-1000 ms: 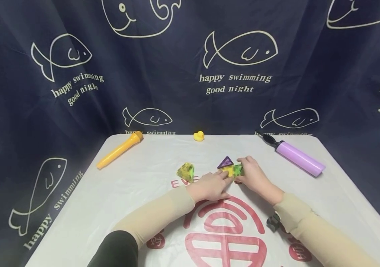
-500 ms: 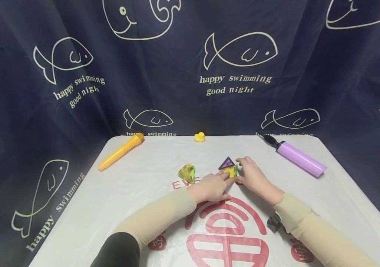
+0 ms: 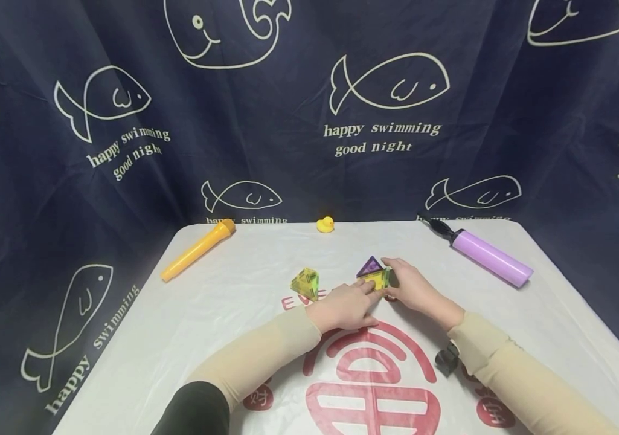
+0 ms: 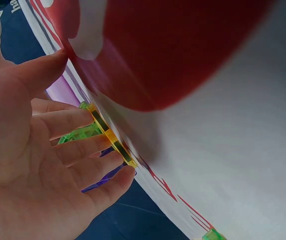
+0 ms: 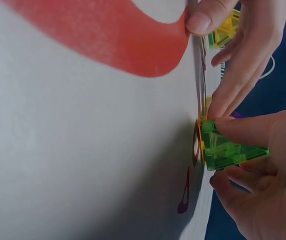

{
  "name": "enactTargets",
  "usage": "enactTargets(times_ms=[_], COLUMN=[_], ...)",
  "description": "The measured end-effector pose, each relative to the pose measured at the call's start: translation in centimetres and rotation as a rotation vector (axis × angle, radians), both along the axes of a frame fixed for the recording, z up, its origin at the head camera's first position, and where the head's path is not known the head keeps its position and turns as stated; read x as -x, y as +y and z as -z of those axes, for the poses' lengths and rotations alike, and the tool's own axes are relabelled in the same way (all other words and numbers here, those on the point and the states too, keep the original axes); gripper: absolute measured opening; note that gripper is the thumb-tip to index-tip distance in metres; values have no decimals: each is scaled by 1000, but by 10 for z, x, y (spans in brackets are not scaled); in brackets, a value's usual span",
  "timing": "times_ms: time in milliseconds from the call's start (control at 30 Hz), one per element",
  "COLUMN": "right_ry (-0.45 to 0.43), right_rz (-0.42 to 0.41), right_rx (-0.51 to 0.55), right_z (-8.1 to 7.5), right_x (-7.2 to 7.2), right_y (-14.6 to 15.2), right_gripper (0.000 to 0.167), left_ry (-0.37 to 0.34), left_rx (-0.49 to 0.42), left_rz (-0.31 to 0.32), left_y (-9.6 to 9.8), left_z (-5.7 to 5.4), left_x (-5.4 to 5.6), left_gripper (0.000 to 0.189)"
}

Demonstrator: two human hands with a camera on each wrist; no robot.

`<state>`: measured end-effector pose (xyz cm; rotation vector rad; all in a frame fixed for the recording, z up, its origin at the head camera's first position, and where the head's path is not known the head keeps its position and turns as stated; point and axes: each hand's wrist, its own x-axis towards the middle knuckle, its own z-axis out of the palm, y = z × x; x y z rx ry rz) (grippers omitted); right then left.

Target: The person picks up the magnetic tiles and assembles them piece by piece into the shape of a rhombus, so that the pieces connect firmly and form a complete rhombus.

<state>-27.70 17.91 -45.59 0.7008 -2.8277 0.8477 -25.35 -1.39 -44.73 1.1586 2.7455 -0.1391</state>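
My left hand lies over a yellow magnetic tile, its straight fingertips pressing the tile flat on the tabletop. In the left wrist view the edge of that tile shows beneath the fingers. My right hand pinches a green triangular magnetic tile between thumb and fingers. The green tile stands up at the yellow tile's right edge. Behind the yellow tile, a purple triangular tile borders its far edge. To the left of the hands sits a yellow-and-green pointed shape built from tiles.
An orange toy microphone lies at the table's back left, and a yellow rubber duck sits at the back edge. A purple hand pump lies at the right. The white tablecloth has red prints; a dark curtain hangs behind.
The green tile has tipped up from lying flat beside the yellow tile to standing, turned by my right hand. My left hand has stayed pressed on the yellow tile.
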Motion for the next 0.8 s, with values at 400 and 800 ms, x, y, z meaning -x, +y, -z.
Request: enactTargets(times_ms=[400,800], right_ry=[-226,-310], right_rz=[-53,-29], right_rx=[141,173], right_z=[5,8], right_x=[7,12], right_y=[8,12], right_gripper=[74,72], left_ry=[-22,-43], left_rx=[-28,-41], left_rz=[-2,27], left_y=[-3,-8], left_z=[1,-1], left_x=[1,4], left_gripper=[74,72])
